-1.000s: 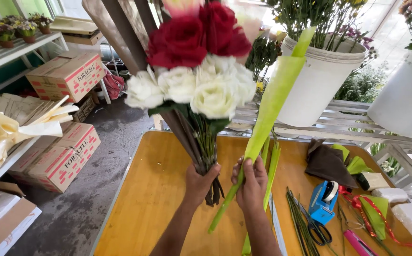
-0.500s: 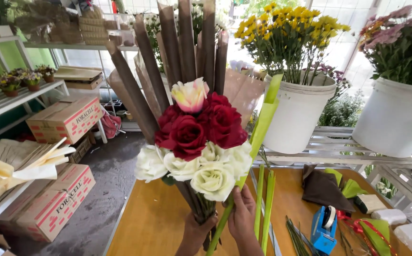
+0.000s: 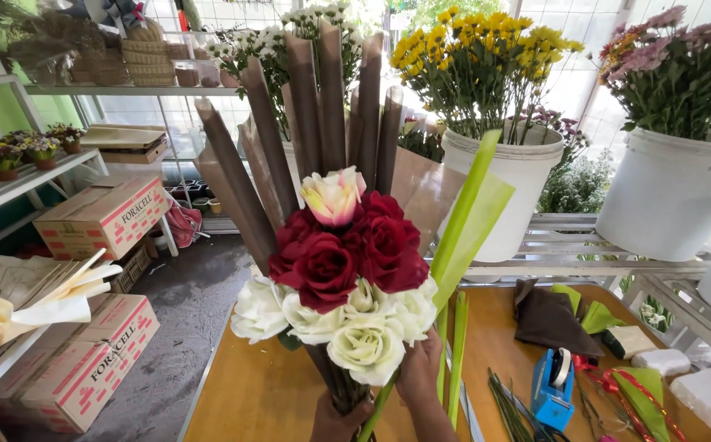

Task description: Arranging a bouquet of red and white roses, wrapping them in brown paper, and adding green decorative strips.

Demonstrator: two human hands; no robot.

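Left hand: the left hand [image 3: 337, 421] sat at the bottom edge, at about 6 o'clock of the view, clenched around the bunched stems of the bouquet [image 3: 340, 278]; only its upper part showed.
Right hand: the right hand [image 3: 421, 372] was just to the 3 o'clock side of the left, fingers closed against the stems and pinching a folded green leaf strip [image 3: 466, 225] to the bouquet's side.
Bouquet: held upright over the near edge of the table [image 3: 257, 393], centre of the view; white roses [image 3: 367, 348] ringed the lower front, red roses [image 3: 327, 266] were packed above them, and one pale pink-and-cream rose [image 3: 332, 196] topped the cluster at 12 o'clock.
Brown rolls: tall brown paper-like rolls [image 3: 306, 106] fanned up behind the flowers from 10 to 1 o'clock.
Leaf strip: rose at a slant toward 1 o'clock, touching the red roses' right side.
Table: yellow-orange top; at 4 o'clock of the bouquet lay a blue tape dispenser [image 3: 553, 391], cut green stems [image 3: 507, 409], a dark brown cloth [image 3: 548, 315] and red ribbon [image 3: 617, 385].
Buckets: a white bucket [image 3: 507, 192] of yellow flowers stood at 2 o'clock, another white bucket [image 3: 670, 196] of pink flowers at 3 o'clock, both on a slatted rack beyond the table.
Floor side: cardboard boxes [image 3: 97, 217] were stacked at 9 o'clock, near cream ribbon [image 3: 11, 315] on a shelf.
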